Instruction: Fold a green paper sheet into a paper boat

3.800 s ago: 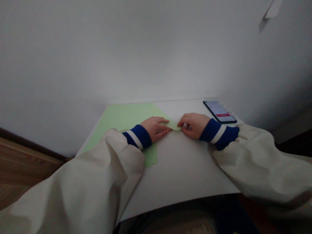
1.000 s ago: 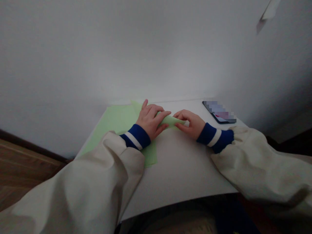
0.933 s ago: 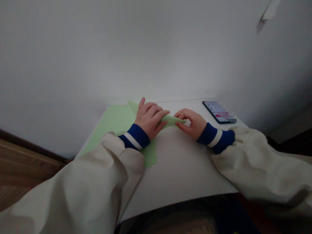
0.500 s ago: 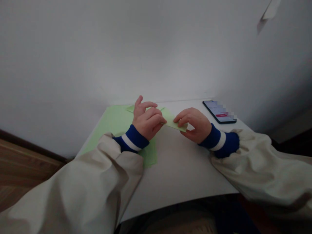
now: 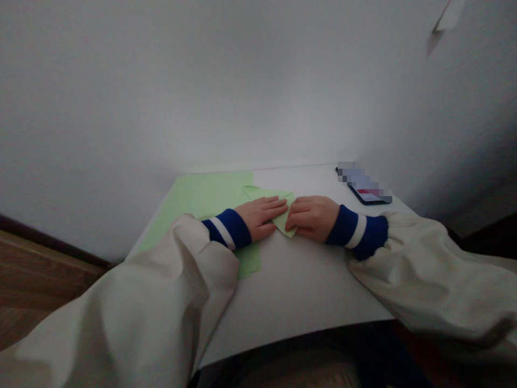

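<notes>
A folded piece of light green paper (image 5: 281, 222) lies on the white table, with pointed corners at its far left and near end. My left hand (image 5: 264, 215) rests flat across its middle, fingers stretched out toward the right. At the paper's right edge, my right hand (image 5: 313, 217) has its fingers bent and closed on that edge, the thumb low beside the near corner. Both hands partly cover the folds.
Larger green sheets (image 5: 210, 194) lie under my left forearm on the left of the white table (image 5: 307, 291). A phone (image 5: 365, 186) with a lit screen sits at the back right. A pale wall (image 5: 258, 86) rises behind the table, and wood panelling (image 5: 44, 280) is at the left.
The folded paper has come down onto the table and turned. My left hand has gone from a pinch to lying flat on it; my right hand has moved slightly left along its edge.
</notes>
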`<state>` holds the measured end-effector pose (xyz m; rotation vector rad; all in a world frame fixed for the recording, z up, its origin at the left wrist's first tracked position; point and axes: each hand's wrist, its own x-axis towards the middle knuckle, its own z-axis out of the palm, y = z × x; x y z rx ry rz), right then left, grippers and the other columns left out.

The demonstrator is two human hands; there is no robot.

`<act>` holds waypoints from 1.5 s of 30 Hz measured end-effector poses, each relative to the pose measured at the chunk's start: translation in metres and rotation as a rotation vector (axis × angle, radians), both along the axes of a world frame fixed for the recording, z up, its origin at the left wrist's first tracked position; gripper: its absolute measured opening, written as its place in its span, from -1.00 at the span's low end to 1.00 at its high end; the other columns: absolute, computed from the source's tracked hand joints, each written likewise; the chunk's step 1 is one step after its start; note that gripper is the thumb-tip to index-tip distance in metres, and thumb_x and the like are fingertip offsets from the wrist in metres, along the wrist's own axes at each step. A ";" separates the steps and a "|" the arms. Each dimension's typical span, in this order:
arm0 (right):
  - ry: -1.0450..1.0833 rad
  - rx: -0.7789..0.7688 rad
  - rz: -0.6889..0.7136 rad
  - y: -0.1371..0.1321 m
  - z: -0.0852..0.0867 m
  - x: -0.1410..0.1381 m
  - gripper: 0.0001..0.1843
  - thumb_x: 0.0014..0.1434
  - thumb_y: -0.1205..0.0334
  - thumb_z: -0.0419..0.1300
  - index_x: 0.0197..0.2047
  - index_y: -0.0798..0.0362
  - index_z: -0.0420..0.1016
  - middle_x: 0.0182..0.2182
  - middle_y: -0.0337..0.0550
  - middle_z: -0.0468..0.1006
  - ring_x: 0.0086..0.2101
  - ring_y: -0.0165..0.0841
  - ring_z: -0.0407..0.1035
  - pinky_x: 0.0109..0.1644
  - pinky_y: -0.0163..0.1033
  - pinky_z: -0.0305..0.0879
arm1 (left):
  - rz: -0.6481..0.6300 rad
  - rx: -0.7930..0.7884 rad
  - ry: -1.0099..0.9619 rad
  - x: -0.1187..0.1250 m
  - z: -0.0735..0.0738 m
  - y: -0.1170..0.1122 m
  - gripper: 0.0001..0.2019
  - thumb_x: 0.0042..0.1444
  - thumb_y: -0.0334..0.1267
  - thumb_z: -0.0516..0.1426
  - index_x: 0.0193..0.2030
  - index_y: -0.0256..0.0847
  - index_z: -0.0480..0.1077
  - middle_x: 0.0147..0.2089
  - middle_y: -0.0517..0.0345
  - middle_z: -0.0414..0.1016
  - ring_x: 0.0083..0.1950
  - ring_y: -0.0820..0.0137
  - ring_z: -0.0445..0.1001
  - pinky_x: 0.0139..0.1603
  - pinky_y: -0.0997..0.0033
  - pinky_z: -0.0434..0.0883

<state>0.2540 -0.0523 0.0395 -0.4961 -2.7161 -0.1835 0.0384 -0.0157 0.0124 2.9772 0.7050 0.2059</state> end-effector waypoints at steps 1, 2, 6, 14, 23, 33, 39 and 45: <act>0.013 -0.002 0.003 0.000 -0.001 0.001 -0.81 0.17 0.26 0.05 -0.33 0.01 0.49 -0.35 -0.17 0.53 -0.27 -0.40 0.33 -0.18 -0.28 0.26 | 0.027 -0.011 0.052 0.001 0.000 -0.001 -0.47 0.18 -0.17 -0.09 0.27 -0.32 0.08 0.34 -0.05 0.03 0.35 0.23 -0.04 0.31 0.15 -0.03; 0.029 -0.003 0.011 0.001 -0.003 0.001 -0.80 0.18 0.24 0.05 -0.32 0.00 0.50 -0.35 -0.19 0.53 -0.28 -0.41 0.34 -0.20 -0.29 0.25 | 0.062 -0.016 0.091 0.001 0.000 -0.002 -0.47 0.21 -0.13 -0.13 0.29 -0.28 0.04 0.35 0.00 -0.01 0.37 0.23 -0.09 0.32 0.12 -0.06; 0.066 0.003 0.059 0.001 -0.005 -0.002 -0.76 0.22 0.17 0.03 -0.30 -0.02 0.52 -0.39 -0.21 0.55 -0.32 -0.44 0.36 -0.23 -0.31 0.25 | 0.186 0.031 0.173 0.004 0.006 -0.011 -0.46 0.24 -0.01 -0.19 0.32 -0.12 -0.03 0.38 0.13 -0.10 0.38 0.11 -0.19 0.29 -0.08 -0.15; 0.085 -0.232 0.029 0.003 -0.005 -0.001 -0.82 0.14 0.21 0.12 -0.30 0.00 0.55 -0.38 -0.19 0.56 -0.32 -0.42 0.39 -0.18 -0.29 0.32 | 0.298 -0.016 0.212 0.006 0.015 -0.020 -0.27 0.16 0.14 -0.15 0.36 -0.28 -0.17 0.39 -0.02 -0.16 0.37 0.12 -0.14 0.30 0.01 -0.09; 0.121 -0.327 0.128 0.010 -0.006 0.003 -0.81 0.15 0.24 0.10 -0.36 0.05 0.55 -0.38 -0.13 0.54 -0.30 -0.43 0.37 -0.14 -0.27 0.33 | 0.336 -0.037 0.193 0.008 0.018 -0.028 -0.10 -0.02 0.32 -0.05 0.35 -0.21 -0.12 0.39 -0.02 -0.19 0.37 -0.01 -0.20 0.28 -0.11 -0.11; 0.153 -0.435 -0.014 0.010 -0.008 -0.004 -0.82 0.06 0.18 0.19 -0.47 0.09 0.50 -0.45 -0.14 0.49 -0.36 -0.39 0.34 -0.17 -0.21 0.29 | 0.374 -0.017 0.193 0.008 0.019 -0.029 -0.02 -0.13 0.41 -0.04 0.34 -0.16 -0.09 0.38 -0.19 -0.18 0.36 -0.13 -0.20 0.25 -0.18 -0.13; 0.138 -0.476 -0.087 0.009 -0.006 -0.008 -0.82 0.05 0.18 0.20 -0.49 0.09 0.46 -0.49 -0.17 0.45 -0.40 -0.40 0.31 -0.20 -0.21 0.25 | 0.372 0.002 0.163 0.008 0.018 -0.029 -0.03 -0.13 0.41 -0.04 0.34 -0.15 -0.08 0.38 -0.18 -0.15 0.35 -0.11 -0.17 0.25 -0.16 -0.14; 0.124 -0.483 -0.126 0.007 -0.005 -0.010 -0.82 0.05 0.17 0.20 -0.49 0.11 0.45 -0.49 -0.17 0.44 -0.40 -0.40 0.29 -0.21 -0.22 0.22 | 0.365 -0.017 0.161 0.008 0.020 -0.028 0.03 -0.19 0.45 -0.03 0.34 -0.17 -0.07 0.38 -0.21 -0.16 0.35 -0.11 -0.16 0.25 -0.13 -0.10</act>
